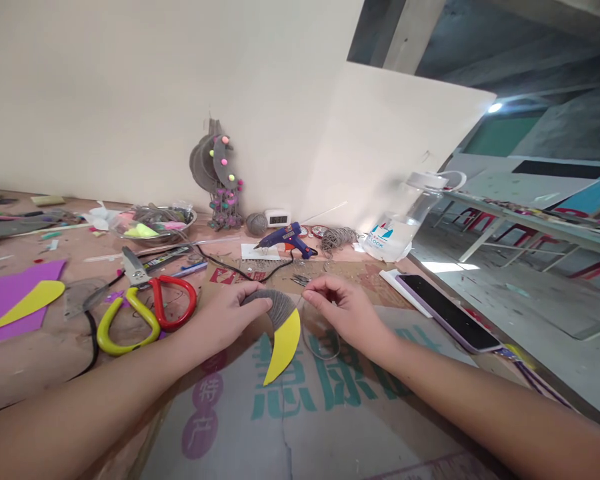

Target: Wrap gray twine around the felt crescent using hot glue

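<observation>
Against a pale wall (130, 87), the table (35, 375) is overlaid with printed cardboard (230, 400). Over this cardboard, a yellow crescent (286, 343) (its upper part wrapped in gray yarn (281, 308)) is pinched by the left hand (237, 310); a thin strand (321, 357) is pinched by the right hand (345, 312).

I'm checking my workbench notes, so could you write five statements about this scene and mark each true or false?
1. The left hand holds the crescent by its gray part. True.
2. The right hand pinches a thin strand. True.
3. Both scissors handles are red. False: the scissors have one red, one yellow-green.
4. The glue gun is blue. True.
5. The phone lies left of the scissors. False: the phone lies right.
</observation>
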`<state>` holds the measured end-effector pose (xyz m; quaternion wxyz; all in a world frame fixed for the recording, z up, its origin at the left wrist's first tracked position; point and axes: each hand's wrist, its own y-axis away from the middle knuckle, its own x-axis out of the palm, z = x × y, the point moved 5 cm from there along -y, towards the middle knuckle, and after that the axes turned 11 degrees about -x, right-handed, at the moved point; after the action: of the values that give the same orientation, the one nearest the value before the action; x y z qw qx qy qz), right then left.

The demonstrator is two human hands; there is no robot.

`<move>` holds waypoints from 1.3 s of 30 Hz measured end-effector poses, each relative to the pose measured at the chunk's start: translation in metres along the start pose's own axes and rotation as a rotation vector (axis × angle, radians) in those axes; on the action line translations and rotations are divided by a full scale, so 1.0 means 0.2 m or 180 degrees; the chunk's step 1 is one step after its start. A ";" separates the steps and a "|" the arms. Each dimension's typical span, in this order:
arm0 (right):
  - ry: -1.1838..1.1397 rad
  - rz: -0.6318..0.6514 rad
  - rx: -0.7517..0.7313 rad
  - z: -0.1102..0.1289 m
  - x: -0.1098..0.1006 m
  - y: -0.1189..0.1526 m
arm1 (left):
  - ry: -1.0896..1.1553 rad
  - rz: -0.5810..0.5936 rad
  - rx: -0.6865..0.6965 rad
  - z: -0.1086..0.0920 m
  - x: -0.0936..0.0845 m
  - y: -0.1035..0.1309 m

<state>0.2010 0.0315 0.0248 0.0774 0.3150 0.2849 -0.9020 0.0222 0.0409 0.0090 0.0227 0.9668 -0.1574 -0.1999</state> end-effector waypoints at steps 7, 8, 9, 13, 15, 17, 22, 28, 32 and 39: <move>0.0067 0.0089 -0.0072 0.00 0.01 0.00 | 0.0150 0.0176 -0.0004 -0.02 0.02 0.02; 0.0039 0.0078 -0.0091 0.00 0.01 0.00 | 0.0144 0.0111 0.0013 -0.02 0.02 0.02; 0.0002 0.0033 -0.0113 0.01 0.00 0.00 | 0.0133 0.0037 0.0030 -0.02 0.01 0.02; 0.0061 -0.0433 -0.0281 0.06 -0.07 0.01 | 0.0098 -0.0151 0.0062 -0.02 0.00 0.01; 0.0138 -0.0422 -0.0379 0.08 -0.08 0.03 | 0.0101 -0.0173 0.0088 -0.02 -0.01 0.01; 0.0145 -0.0244 -0.0406 0.10 -0.07 0.04 | 0.0117 -0.0174 0.0105 -0.02 -0.01 0.01; -0.0166 -0.0019 0.0004 0.09 0.00 0.07 | 0.0133 -0.0106 0.0115 -0.02 0.00 0.02; -0.0121 0.0485 0.0146 0.07 0.08 0.07 | -0.0160 -0.0118 0.0149 -0.03 0.01 0.02; 0.0003 0.0592 0.0208 0.03 0.10 0.07 | -0.0241 -0.0156 0.0124 -0.03 0.01 0.03; -0.0363 0.0768 0.0412 0.01 0.13 0.07 | -0.0230 -0.0138 0.0133 -0.02 0.01 0.02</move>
<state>0.1845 0.0201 0.0045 0.1808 0.2995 0.1814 -0.9191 0.0236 0.0361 0.0117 -0.0076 0.9624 -0.1413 -0.2319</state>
